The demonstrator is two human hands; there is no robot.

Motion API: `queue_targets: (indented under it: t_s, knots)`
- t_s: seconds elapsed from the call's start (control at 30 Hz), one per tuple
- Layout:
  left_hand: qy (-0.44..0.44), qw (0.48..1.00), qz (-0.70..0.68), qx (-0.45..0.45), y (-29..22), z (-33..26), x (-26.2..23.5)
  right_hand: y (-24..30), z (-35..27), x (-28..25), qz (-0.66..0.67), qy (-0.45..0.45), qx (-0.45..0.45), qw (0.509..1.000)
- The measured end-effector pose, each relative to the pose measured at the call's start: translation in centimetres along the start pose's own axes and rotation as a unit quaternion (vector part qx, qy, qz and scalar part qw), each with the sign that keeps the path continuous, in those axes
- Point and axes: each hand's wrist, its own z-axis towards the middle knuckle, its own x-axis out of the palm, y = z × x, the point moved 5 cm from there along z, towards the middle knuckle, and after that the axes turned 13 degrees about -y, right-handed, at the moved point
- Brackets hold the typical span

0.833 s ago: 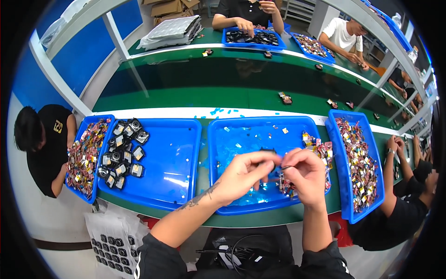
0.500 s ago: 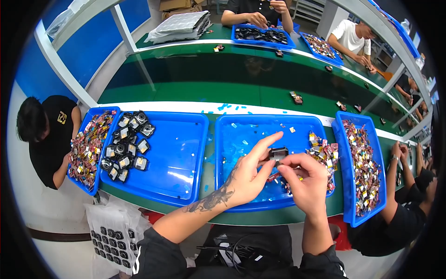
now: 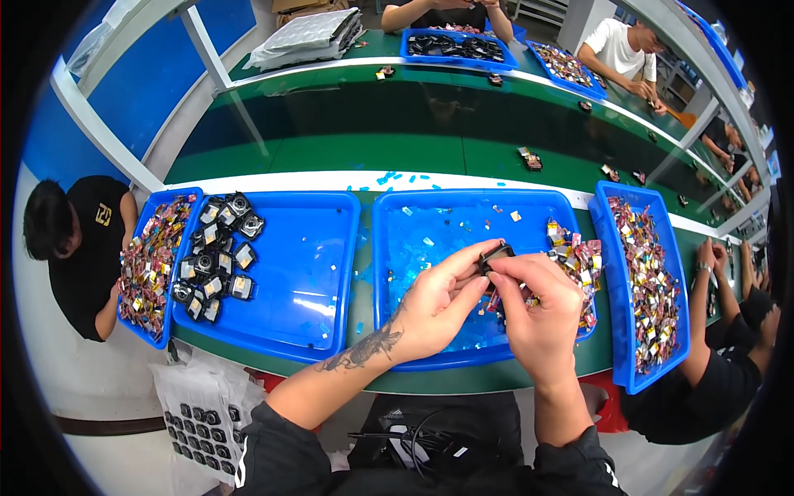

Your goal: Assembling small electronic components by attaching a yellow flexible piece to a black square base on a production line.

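Over the middle blue tray [image 3: 378,281], my left hand [image 3: 438,306] is closed round a small black plastic housing [image 3: 498,254], held tilted up on its edge between thumb and fingers. My right hand [image 3: 542,310] meets it from the right, thumb and forefinger pinched together at the housing's lower edge. Whatever lies between those fingertips is too small and hidden to name. Beneath the hands, the tray's right side holds a heap of small red, yellow and silver electronic parts [image 3: 581,260]. Bits of blue film [image 3: 413,252] are scattered over its floor.
To the left, a blue tray [image 3: 351,273] holds several black camera-like units [image 3: 219,264]. Narrow bins of small parts stand at far left [image 3: 157,269] and right [image 3: 653,289]. Beyond runs a green conveyor [image 3: 347,157] with loose pieces. Other people work around it.
My left fingers have folded in round the black housing, which has turned from facing up to tilted on edge. The right hand stays at it. The view has shifted slightly.
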Motion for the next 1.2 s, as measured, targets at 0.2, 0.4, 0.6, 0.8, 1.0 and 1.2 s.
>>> queue_targets:
  t_s: [0.2, 0.4, 0.6, 0.8, 1.0, 1.2]
  knots:
    - [0.007, 1.0, 0.014, -0.02, 0.2, -0.2, 0.0, -0.8, -0.3, 0.0, 0.025, -0.008, 0.073, 0.997]
    - [0.01, 1.0, 0.017, -0.023, 0.0, -0.3, 0.4, -1.1, -0.1, -0.4, 0.046, 0.008, 0.066, 0.997]
    - [0.018, 0.998, 0.055, -0.008, 0.0, -0.2, 0.4, -1.1, -0.1, -0.3, 0.036, 0.001, 0.044, 0.998]
    - [0.061, 0.996, 0.027, -0.059, 0.0, -0.5, 0.5, -1.0, 0.3, -1.3, -0.025, 0.006, 0.058, 0.998]
    - [0.019, 0.999, -0.01, -0.033, 0.0, -0.1, 0.6, -3.2, -1.2, -1.0, 0.104, -0.069, 0.136, 0.983]
    - [-0.037, 0.995, -0.015, 0.09, -1.3, 0.2, 0.4, -4.1, -6.5, 0.2, 0.345, 0.006, 0.399, 0.85]
